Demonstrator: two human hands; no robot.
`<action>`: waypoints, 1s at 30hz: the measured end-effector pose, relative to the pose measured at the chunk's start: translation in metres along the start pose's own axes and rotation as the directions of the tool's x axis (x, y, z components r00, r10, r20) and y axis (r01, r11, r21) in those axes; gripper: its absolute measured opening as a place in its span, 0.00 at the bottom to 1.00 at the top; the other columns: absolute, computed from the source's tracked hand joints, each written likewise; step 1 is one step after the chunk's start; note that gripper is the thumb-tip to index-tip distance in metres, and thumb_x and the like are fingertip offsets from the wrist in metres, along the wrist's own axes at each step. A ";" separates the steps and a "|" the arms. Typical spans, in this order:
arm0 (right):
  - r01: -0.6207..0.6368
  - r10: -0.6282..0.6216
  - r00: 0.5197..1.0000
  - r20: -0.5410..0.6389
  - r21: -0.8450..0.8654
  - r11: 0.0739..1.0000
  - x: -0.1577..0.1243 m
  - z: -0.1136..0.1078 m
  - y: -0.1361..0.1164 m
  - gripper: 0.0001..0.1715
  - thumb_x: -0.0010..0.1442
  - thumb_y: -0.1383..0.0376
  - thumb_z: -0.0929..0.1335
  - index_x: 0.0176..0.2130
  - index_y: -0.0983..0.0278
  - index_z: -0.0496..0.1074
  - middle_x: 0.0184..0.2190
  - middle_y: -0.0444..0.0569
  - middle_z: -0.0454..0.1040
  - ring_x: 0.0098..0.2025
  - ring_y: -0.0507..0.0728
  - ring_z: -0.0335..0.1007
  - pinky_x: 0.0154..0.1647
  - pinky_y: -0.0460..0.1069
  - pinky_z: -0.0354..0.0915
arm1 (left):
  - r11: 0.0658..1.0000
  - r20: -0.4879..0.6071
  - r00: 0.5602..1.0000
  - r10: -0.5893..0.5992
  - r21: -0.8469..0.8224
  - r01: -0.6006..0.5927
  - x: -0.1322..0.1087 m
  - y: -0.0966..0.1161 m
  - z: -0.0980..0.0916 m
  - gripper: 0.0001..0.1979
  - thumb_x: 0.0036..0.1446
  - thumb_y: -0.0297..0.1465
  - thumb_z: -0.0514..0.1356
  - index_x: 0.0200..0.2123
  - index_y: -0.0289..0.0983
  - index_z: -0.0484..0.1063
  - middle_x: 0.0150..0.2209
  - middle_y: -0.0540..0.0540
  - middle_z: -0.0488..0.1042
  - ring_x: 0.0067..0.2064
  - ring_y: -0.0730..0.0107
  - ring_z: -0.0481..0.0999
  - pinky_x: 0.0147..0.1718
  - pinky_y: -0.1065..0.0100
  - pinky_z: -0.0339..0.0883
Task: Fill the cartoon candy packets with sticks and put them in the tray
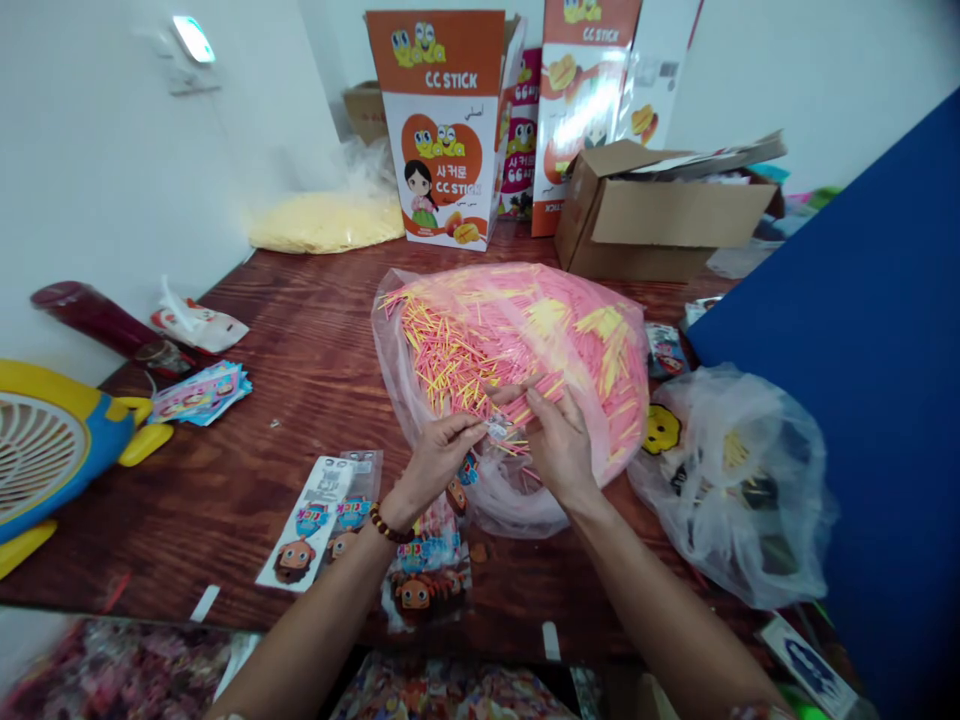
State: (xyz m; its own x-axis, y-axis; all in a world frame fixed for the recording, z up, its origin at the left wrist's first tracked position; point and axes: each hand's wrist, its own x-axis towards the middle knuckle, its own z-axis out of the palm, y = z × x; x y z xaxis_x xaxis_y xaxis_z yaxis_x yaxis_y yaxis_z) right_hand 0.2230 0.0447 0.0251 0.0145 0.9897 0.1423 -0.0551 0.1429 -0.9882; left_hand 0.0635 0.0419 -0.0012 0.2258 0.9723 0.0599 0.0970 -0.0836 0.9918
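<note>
A large clear plastic bag (390, 370) lies open on the table, full of thin pink and yellow sticks (450, 365). At its near edge my left hand (433, 465), with a beaded bracelet on the wrist, pinches the top of a small clear printed packet (466, 470). My right hand (562, 440) is just to the right, over the bag's mouth, its fingers closed around a few pink and yellow sticks. The packet's opening lies between the two hands. Below my left wrist is a printed packet (427, 560) with pink sticks showing inside.
Flat printed packets (307, 525) lie left of my left arm. A knotted clear bag (742, 480) sits at right beside a blue panel (847, 380). Cartons (450, 120) and an open cardboard box (667, 215) stand behind. A yellow-and-blue fan (82, 450) is at left.
</note>
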 end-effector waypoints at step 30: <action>0.207 -0.132 0.965 0.226 -0.350 0.914 0.014 -0.040 -0.009 0.08 0.60 0.60 0.71 0.32 0.61 0.75 0.30 0.45 0.76 0.34 0.55 0.72 0.38 0.50 0.66 | 0.968 -0.150 0.974 0.171 -0.157 -0.194 0.020 0.002 0.001 0.11 0.56 0.38 0.65 0.35 0.36 0.82 0.35 0.46 0.80 0.37 0.68 0.76 0.40 0.67 0.69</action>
State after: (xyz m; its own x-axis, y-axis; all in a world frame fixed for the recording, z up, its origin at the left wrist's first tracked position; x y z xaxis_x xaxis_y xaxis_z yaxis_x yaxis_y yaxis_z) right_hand 0.2637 0.0568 0.0333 -0.2041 0.9379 0.2805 0.3020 0.3328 -0.8933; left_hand 0.0695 0.0614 0.0015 0.0911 0.9654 0.2444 -0.1016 -0.2351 0.9666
